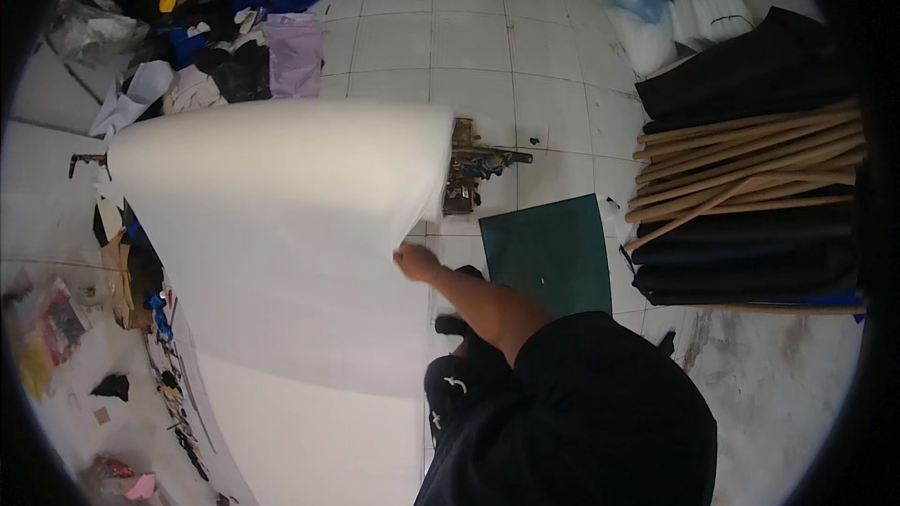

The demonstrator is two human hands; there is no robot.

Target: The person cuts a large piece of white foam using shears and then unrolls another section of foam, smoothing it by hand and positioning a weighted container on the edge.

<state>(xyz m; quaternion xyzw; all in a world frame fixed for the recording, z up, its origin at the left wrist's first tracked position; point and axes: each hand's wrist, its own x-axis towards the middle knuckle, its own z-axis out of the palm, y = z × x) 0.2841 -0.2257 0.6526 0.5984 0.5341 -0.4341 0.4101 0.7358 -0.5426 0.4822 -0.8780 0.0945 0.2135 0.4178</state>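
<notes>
My right hand [412, 262] is closed on the near-right side edge of a wide white fabric sheet [291, 290], pinching it so that the edge lifts and creases toward the roll. The sheet runs down from a thick white roll [281, 145], lying crosswise on a metal holder [467, 169] whose bar end sticks out at the right. Below, the sheet spreads flat toward the lower edge, with a layer's edge curving across it. My right arm reaches leftward from a black sleeve. My left hand does not show.
A dark green sheet [548, 258] lies on the tiled floor right of my arm. Further right are brown tubes [750, 164] and black rolls [750, 248]. Coloured scraps [225, 28] heap up at the far left. A cardboard piece [122, 286] and loose bits border the white sheet's left side.
</notes>
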